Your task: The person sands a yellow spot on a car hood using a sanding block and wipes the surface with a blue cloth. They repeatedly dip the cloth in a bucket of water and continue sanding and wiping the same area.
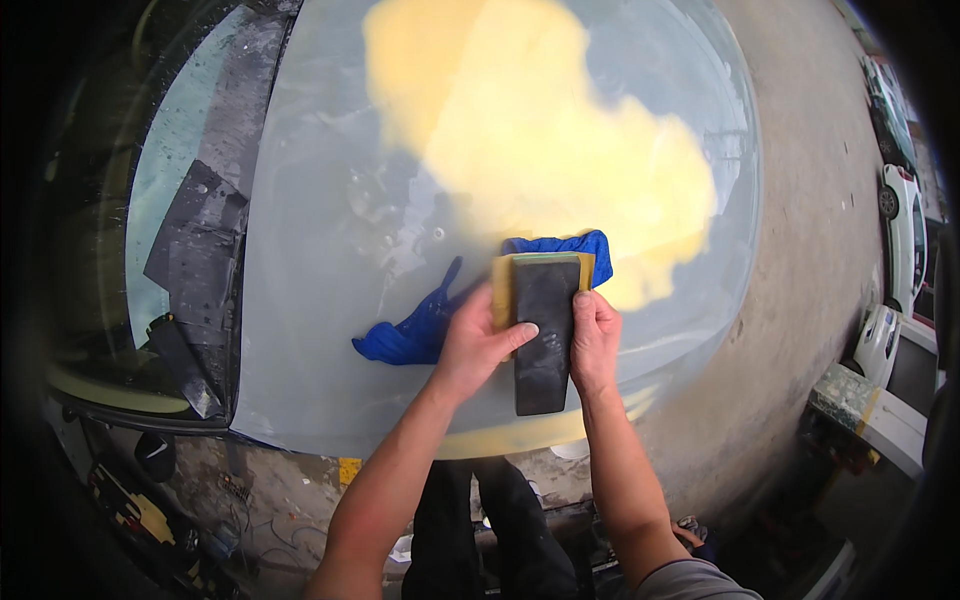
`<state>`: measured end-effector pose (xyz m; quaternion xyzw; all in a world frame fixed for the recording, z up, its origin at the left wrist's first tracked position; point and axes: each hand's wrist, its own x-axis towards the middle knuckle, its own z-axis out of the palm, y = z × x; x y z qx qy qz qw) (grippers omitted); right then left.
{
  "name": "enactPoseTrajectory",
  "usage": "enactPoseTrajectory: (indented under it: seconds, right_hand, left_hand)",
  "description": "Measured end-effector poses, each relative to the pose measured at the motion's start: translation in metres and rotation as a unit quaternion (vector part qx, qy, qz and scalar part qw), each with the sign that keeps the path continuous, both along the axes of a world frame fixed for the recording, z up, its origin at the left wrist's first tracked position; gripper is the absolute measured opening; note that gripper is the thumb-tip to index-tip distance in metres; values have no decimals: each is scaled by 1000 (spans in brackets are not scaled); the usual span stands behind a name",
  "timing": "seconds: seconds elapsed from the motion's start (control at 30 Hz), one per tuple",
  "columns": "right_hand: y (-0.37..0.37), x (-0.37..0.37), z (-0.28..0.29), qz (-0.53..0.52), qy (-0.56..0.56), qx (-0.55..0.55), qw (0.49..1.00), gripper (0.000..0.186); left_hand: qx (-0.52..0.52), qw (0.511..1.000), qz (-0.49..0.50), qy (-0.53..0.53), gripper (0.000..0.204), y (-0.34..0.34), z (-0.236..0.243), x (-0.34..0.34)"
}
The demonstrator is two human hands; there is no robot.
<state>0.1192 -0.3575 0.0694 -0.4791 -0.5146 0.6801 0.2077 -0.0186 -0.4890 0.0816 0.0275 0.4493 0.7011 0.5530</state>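
Observation:
Both my hands hold a long black sanding block [546, 335] above a car hood [310, 200]. Yellowish sandpaper [503, 290] shows along the block's edges. My left hand [478, 340] grips the left side, its thumb on the dark face and the other fingers hidden behind. My right hand [597, 340] pinches the right edge, its thumb near the upper corner. Under and behind the block lies a crumpled blue cloth [405, 335], partly covered by it and my left hand. A large pale yellow patch [520, 110] spreads over the grey hood.
The dusty windshield [165, 160] with dark covering sheets [195, 225] stands at the left. Tools and cables [130, 505] lie on the ground at lower left. Concrete floor [800, 180] runs past the hood's right edge, with parked white cars [903, 235] farther right.

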Motion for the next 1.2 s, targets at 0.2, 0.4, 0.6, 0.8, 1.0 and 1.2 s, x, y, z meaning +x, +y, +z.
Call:
enactPoseTrajectory:
  seconds: [0.2, 0.4, 0.6, 0.8, 1.0, 1.2]
  right_hand:
    - [-4, -5, 10, 6, -59, 48, 997, 29]
    - [-11, -16, 7, -41, -51, 64, 996, 29]
    - [-17, -28, 8, -74, -76, 65, 992, 30]
    - [-32, -26, 51, 33, -61, 39, 997, 102]
    - [38, 30, 48, -10, 96, -218, 971, 77]
    - [77, 36, 37, 3, 241, -341, 909, 77]
  left_hand:
    - [14, 1000, 1, 6, 60, 1, -6, 5]
    - [-5, 999, 51, 8, 50, 7, -13, 16]
    - [-132, 934, 98, 319, 59, 20, -13, 42]
    - [-198, 794, 22, 574, 71, 29, 0, 75]
    - [33, 814, -178, 552, 85, -1, 20, 26]
    - [-70, 581, -308, 750, 47, -18, -35, -28]
